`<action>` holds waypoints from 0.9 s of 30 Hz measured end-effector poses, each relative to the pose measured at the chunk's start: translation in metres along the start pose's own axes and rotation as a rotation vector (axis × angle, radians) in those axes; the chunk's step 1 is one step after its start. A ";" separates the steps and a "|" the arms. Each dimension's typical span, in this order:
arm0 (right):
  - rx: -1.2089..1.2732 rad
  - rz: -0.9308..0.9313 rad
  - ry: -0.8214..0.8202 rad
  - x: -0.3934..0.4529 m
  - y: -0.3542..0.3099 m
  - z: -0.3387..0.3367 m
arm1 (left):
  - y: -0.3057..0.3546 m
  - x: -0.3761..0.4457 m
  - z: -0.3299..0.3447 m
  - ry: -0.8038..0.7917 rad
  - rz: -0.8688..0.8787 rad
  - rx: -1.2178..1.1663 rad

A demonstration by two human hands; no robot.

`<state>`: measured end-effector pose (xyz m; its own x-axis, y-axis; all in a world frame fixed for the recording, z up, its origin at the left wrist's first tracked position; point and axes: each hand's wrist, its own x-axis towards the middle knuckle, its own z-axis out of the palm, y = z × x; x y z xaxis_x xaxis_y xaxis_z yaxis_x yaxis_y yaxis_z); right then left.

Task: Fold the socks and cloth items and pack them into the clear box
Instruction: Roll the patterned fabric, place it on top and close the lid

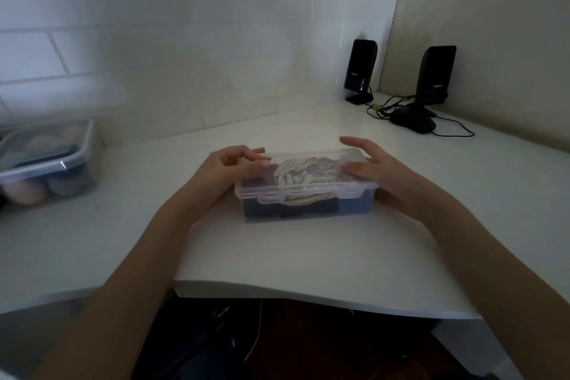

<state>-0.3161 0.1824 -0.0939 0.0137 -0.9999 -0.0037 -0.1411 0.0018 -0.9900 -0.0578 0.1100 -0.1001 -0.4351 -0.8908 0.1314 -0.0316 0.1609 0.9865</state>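
Observation:
A small clear box [354, 194] with its lid on sits in the middle of the white desk. Through the plastic I see a crumpled pale patterned cloth [305, 171] on top, dark items below and a blue item [353, 205] at the right end. My left hand [234, 165] rests at the box's left end, its fingertips on the lid's edge. At the right end lies my right hand [374, 168], thumb on the lid and fingers spread above it. Whether either hand presses the lid I cannot tell.
A larger lidded clear container [46, 160] with rounded pale and dark items stands at the left by the tiled wall. Two black speakers [361, 71] [435, 80] with cables stand at the back right. The desk's curved front edge [308, 290] runs below the box.

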 end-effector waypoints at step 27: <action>-0.368 -0.262 -0.127 -0.009 0.014 -0.007 | -0.007 -0.016 -0.004 -0.181 0.170 0.395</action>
<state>-0.3249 0.1918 -0.1069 0.2134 -0.9563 0.1999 -0.4577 -0.2786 -0.8443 -0.0469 0.1218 -0.1087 -0.6124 -0.7550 0.2344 -0.2709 0.4790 0.8350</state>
